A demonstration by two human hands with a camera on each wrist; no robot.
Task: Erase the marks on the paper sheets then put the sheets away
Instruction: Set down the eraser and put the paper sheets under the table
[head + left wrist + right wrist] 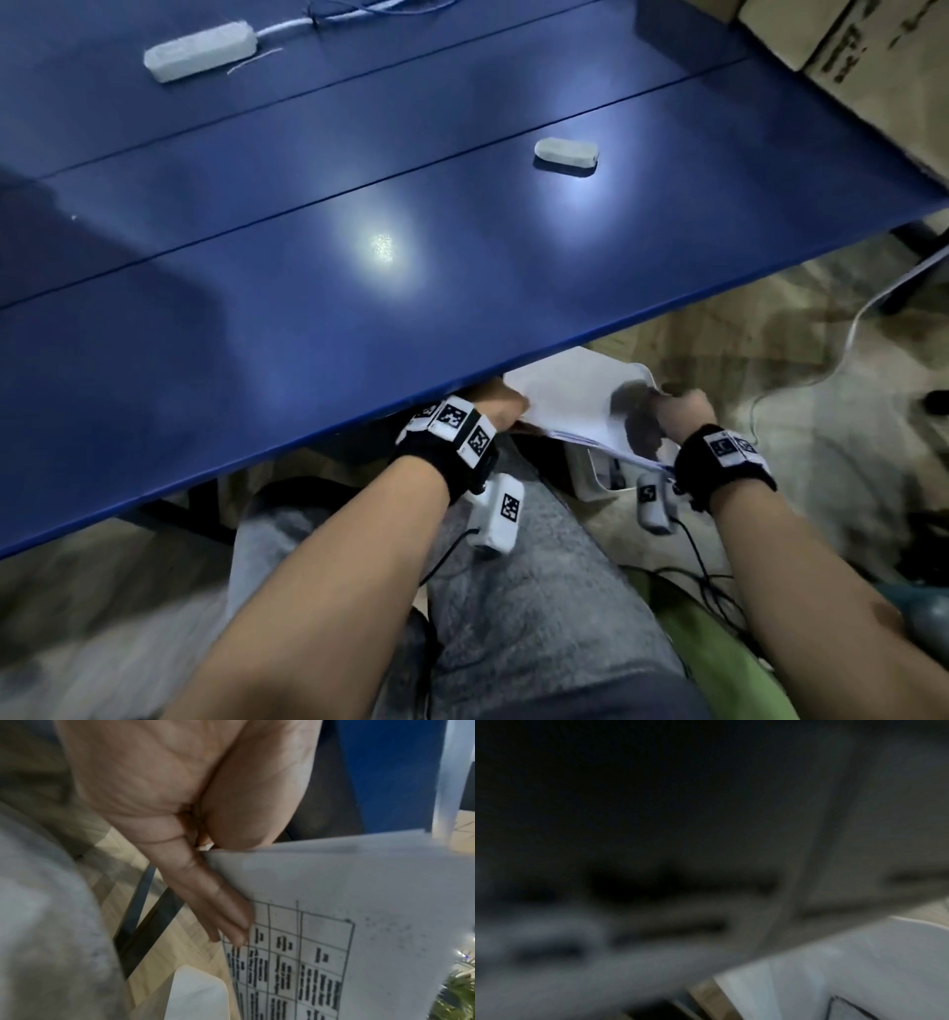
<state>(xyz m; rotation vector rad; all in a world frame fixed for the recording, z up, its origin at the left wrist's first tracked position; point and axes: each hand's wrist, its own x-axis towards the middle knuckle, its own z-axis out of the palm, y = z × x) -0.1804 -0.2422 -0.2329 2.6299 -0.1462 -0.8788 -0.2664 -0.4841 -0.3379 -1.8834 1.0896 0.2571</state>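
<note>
A stack of white paper sheets [562,406] hangs below the blue table's front edge [462,377], above my lap. My left hand [495,411] pinches its left edge. In the left wrist view, the left hand [205,850] has its thumb on top and its fingers [231,914] underneath. The sheets [347,882] show a printed grid with black marks on the underside. My right hand [683,411] grips the curled right edge. The right wrist view is dark and blurred, with only a pale sheet [859,973] visible. A white eraser [566,154] lies on the table at the right.
A white power adapter [200,51] with its cable lies at the table's far left. Cardboard boxes [862,46] stand at the far right. A white open container [598,475] sits on the floor under the sheets. Cables [873,303] trail over the floor at the right.
</note>
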